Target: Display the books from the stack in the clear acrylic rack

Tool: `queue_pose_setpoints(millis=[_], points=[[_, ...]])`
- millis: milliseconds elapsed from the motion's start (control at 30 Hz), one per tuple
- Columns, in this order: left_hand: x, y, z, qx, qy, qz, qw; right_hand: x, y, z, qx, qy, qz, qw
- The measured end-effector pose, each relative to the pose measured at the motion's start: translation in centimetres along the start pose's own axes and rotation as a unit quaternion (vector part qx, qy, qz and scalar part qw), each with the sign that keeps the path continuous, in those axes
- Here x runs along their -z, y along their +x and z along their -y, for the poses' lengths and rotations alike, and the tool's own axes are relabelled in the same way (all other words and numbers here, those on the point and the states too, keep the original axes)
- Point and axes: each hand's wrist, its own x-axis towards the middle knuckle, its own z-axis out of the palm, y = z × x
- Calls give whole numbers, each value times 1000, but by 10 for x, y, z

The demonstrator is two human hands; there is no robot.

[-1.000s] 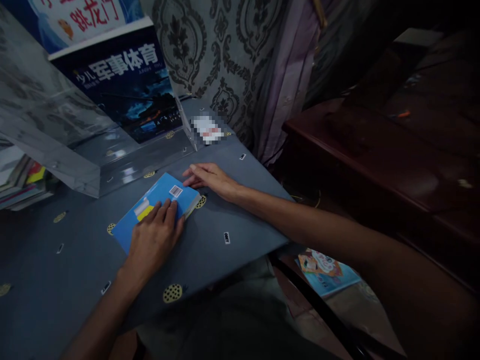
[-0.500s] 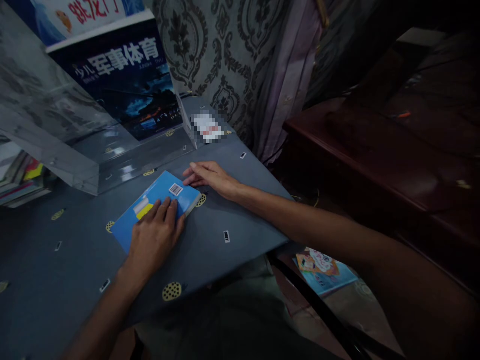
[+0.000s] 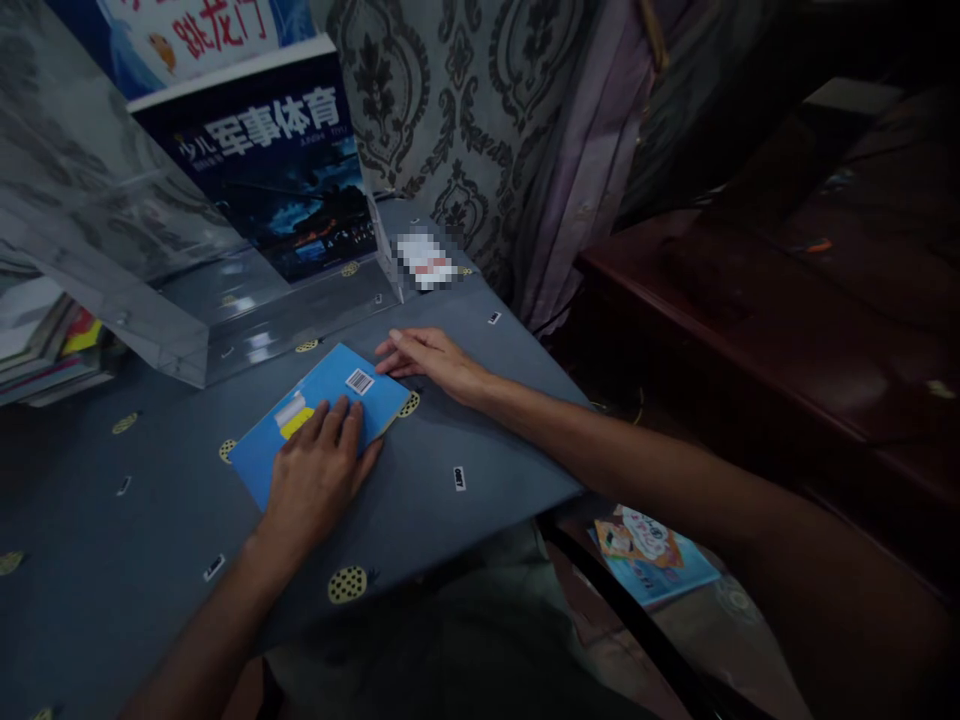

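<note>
A blue book (image 3: 330,375) lies closed on the table, back cover up, with a barcode and a white and yellow patch showing. My left hand (image 3: 319,450) rests flat across its near half, fingers stretched out and the thumb by its right edge. Beyond the far right corner is my right hand (image 3: 427,362), its fingers extended and slightly curved, with the tips at or just touching the book's edge. Nothing is visible between the fingers of my right hand.
A clear acrylic stand (image 3: 169,340) holds a dark magazine (image 3: 285,180) upright behind the book. Stacked books (image 3: 45,340) sit at left, and a blurred white item (image 3: 426,260) lies at the back. Right of the grey tablecloth (image 3: 420,540) are dark red furniture (image 3: 720,330) and a floor-level picture book (image 3: 652,565).
The blue book looks flatter, with less of its page edge showing at the right. Both hands keep nearly the same places on and beside it. The camera view has shifted slightly.
</note>
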Motion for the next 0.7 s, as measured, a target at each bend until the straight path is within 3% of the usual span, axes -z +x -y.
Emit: queue_pose_setpoints(millis=[200, 367, 567, 700], points=[[-1, -2, 1, 1, 5, 0, 1000, 0, -3, 0, 2, -14, 9, 1000], [0, -5, 7, 20, 46, 5, 999, -6, -4, -4, 34, -4, 72, 997], [12, 0, 8, 70, 66, 69, 993, -16, 12, -11, 54, 21, 107, 993], [17, 5, 7, 93, 76, 98, 988, -20, 22, -15, 59, 32, 89, 994]])
